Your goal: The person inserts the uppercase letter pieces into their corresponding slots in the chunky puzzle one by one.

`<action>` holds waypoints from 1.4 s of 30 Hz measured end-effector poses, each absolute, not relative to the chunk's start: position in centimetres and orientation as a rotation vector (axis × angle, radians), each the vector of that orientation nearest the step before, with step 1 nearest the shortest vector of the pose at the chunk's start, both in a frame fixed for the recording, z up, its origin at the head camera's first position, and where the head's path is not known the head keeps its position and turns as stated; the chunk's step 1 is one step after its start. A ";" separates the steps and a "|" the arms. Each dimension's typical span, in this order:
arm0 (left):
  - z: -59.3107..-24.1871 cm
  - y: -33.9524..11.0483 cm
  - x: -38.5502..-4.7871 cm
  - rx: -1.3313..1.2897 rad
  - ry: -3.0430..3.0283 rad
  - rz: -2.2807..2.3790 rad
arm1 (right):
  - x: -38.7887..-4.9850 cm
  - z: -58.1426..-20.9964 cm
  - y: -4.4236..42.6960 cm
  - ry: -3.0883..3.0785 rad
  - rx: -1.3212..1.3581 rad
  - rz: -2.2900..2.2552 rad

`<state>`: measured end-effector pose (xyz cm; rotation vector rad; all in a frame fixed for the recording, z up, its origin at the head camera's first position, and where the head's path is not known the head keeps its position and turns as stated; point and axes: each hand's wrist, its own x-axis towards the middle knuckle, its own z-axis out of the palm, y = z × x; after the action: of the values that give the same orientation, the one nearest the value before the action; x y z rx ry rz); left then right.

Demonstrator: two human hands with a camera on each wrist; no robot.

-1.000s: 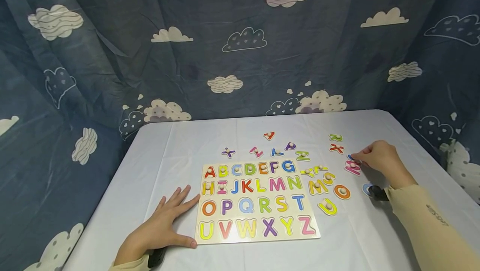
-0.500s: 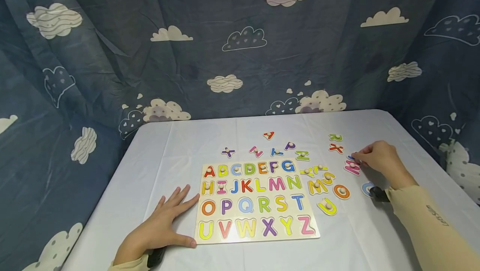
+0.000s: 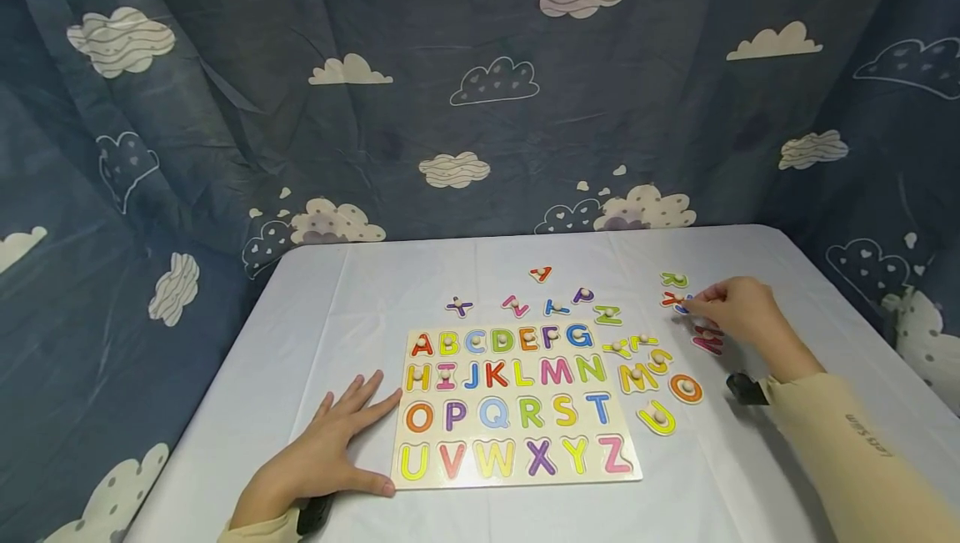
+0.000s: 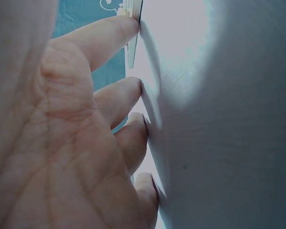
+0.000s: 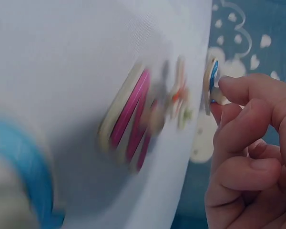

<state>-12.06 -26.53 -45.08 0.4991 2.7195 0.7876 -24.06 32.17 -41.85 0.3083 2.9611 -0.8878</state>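
The letter board [image 3: 517, 405] lies on the table, its top row and the H and I places holding knobbed letters. My left hand [image 3: 322, 451] rests with spread fingers at the board's left edge, thumb at the lower corner; the left wrist view shows the fingertips [image 4: 133, 86] on the cloth. My right hand [image 3: 742, 318] pinches a small blue letter by its knob, held up off the table; in the right wrist view the blue letter [image 5: 212, 81] is seen edge-on between thumb and finger of the hand [image 5: 252, 157]. Below it lies the pink letter [image 3: 707, 341].
Loose letters lie above and right of the board, among them a red A [image 3: 540, 274], an orange O [image 3: 686, 389], a yellow U [image 3: 657, 418] and a green R [image 3: 674, 279]. A big blue letter [image 5: 24, 162] shows close up. A cloud-patterned curtain [image 3: 480, 134] hangs behind.
My right hand has lifted the blue letter from beside the pink one and moved left, to over the red X. My left hand has stayed at the board.
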 end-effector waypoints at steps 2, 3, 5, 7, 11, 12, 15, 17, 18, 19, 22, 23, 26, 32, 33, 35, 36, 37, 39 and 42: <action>-45.0 -26.5 -12.1 0.500 2.718 0.787 | -24.1 -41.7 31.1 2.952 0.271 -0.911; -45.0 -26.5 -12.0 0.500 2.717 0.786 | -24.1 -41.6 30.4 2.944 0.258 -0.923; -45.0 -26.5 -12.0 0.497 2.717 0.785 | -24.1 -41.4 29.2 2.944 0.206 -0.931; -45.0 -26.5 -12.0 0.498 2.718 0.783 | -24.0 -41.3 27.8 2.948 0.144 -0.940; -45.1 -26.6 -12.1 0.510 2.723 0.780 | -23.7 -41.1 25.0 2.926 0.013 -0.951; -45.1 -26.6 -12.1 0.515 2.725 0.780 | -23.7 -41.0 24.2 2.910 -0.005 -0.963; -45.2 -26.7 -12.1 0.522 2.728 0.780 | -23.5 -41.0 22.1 2.860 -0.054 -0.990; -45.2 -26.7 -12.2 0.519 2.727 0.780 | -23.3 -40.9 20.6 2.838 -0.096 -1.003; -45.2 -26.6 -12.2 0.517 2.727 0.780 | -23.2 -41.0 19.9 2.829 -0.122 -1.014; -45.2 -26.6 -12.2 0.513 2.724 0.780 | -23.1 -41.0 19.1 2.820 -0.148 -1.024; -45.3 -26.6 -12.2 0.505 2.721 0.783 | -22.8 -41.3 16.9 2.807 -0.250 -1.052; -45.3 -26.6 -12.2 0.504 2.723 0.782 | -22.8 -41.4 16.2 2.798 -0.277 -1.063; -45.3 -26.6 -12.2 0.506 2.730 0.782 | -22.6 -41.8 14.0 2.776 -0.352 -1.074; -45.3 -26.6 -12.1 0.520 2.739 0.781 | -22.5 -42.3 10.7 2.723 -0.416 -1.077; -45.3 -26.6 -12.1 0.521 2.738 0.781 | -22.4 -42.3 10.2 2.716 -0.419 -1.074; -45.2 -26.6 -12.1 0.524 2.735 0.785 | -22.3 -42.4 9.4 2.691 -0.420 -1.077; -45.2 -26.6 -12.1 0.525 2.734 0.787 | -22.2 -42.4 9.0 2.678 -0.422 -1.082; -45.1 -26.6 -12.1 0.524 2.733 0.789 | -22.1 -42.4 8.6 2.669 -0.426 -1.082; -45.1 -26.6 -12.0 0.522 2.732 0.792 | -22.0 -42.5 7.9 2.657 -0.440 -1.089; -45.1 -26.5 -12.0 0.516 2.732 0.795 | -21.8 -42.7 6.8 2.629 -0.463 -1.108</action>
<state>-12.01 -26.55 -45.08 0.5164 2.7317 0.7951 -21.77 6.79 -42.70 -0.4628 2.6286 -1.1081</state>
